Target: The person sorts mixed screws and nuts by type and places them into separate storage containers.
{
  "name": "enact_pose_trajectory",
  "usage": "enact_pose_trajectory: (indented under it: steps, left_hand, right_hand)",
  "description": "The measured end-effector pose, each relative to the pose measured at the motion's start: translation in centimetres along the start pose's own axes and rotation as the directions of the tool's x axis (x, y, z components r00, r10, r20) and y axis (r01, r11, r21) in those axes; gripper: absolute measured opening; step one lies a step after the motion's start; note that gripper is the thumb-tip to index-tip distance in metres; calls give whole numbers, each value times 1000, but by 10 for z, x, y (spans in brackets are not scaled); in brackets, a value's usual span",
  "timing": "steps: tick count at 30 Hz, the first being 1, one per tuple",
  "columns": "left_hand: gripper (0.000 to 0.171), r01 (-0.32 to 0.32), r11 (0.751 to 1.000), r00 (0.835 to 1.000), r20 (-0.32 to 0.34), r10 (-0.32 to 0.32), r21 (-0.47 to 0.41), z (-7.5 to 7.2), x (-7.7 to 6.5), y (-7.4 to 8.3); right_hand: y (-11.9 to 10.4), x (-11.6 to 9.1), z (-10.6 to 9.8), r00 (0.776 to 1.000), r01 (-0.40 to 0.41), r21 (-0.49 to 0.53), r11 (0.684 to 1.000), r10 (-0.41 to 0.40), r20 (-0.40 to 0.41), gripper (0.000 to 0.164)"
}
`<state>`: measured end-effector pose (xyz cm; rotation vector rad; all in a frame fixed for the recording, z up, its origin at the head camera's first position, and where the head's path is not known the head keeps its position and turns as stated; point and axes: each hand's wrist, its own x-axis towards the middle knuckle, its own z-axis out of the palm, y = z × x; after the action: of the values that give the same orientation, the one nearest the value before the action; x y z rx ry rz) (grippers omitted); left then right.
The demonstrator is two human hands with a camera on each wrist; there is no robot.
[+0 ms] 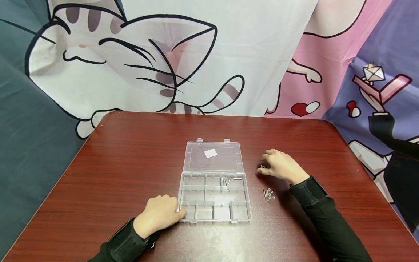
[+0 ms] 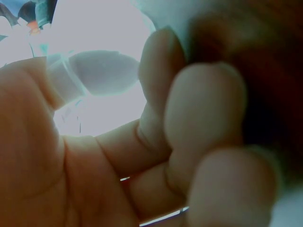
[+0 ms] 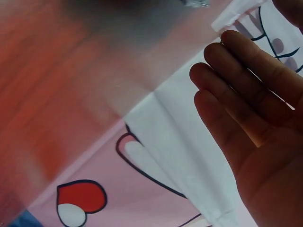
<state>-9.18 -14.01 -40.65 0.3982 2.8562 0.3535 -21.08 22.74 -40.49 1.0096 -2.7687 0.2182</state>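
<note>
Item one: a clear plastic storage box (image 1: 204,196), rectangular, placed near the middle of your tabletop (image 1: 131,163). Its transparent lid (image 1: 196,160) lies folded back on the far side, showing two small tabs along the far edge and a white label (image 1: 211,153) (set slightly askew). Thin see-through dividers split the tray into rows of compartments, the front row into four. Slim shiny metal pieces (image 1: 226,182) stand in the far row, right of centre.

Item two: a small group just beyond the box's right wall, comprising slender screws (image 1: 266,195) laid roughly side by side, with silvery rings (image 1: 270,193) next to them; whether these are nuts or washers you cannot tell at this size.

Item three: small brass-coloured pieces (image 1: 263,166), farther back and right of the lid, partly hidden by your right hand (image 1: 279,165). That grip is loosely spread, thumb apart from the fingers, the pieces showing in the gap.

Item four: your left hand (image 1: 162,211) at the box's near left corner, its grip pinching the wall, thumb over the edge and fingers curled outside.

Surroundings: dark sleeves (image 1: 330,214) on both arms; a cartoon-printed curtain (image 1: 255,54) behind.
</note>
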Motion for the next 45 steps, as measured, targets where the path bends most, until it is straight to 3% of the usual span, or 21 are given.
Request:
enact_pose_trajectory:
  steps: [10, 45]
  left_hand:
    - [36, 1, 1000, 1000, 3, -1, 0, -1, -1, 0]
    - [35, -3, 1000, 1000, -11, 3, -13, 1, 1, 0]
  right_hand:
    - [5, -4, 7, 994, -60, 13, 998, 59, 91, 29]
    - [10, -3, 14, 997, 69, 53, 996, -71, 42, 16]
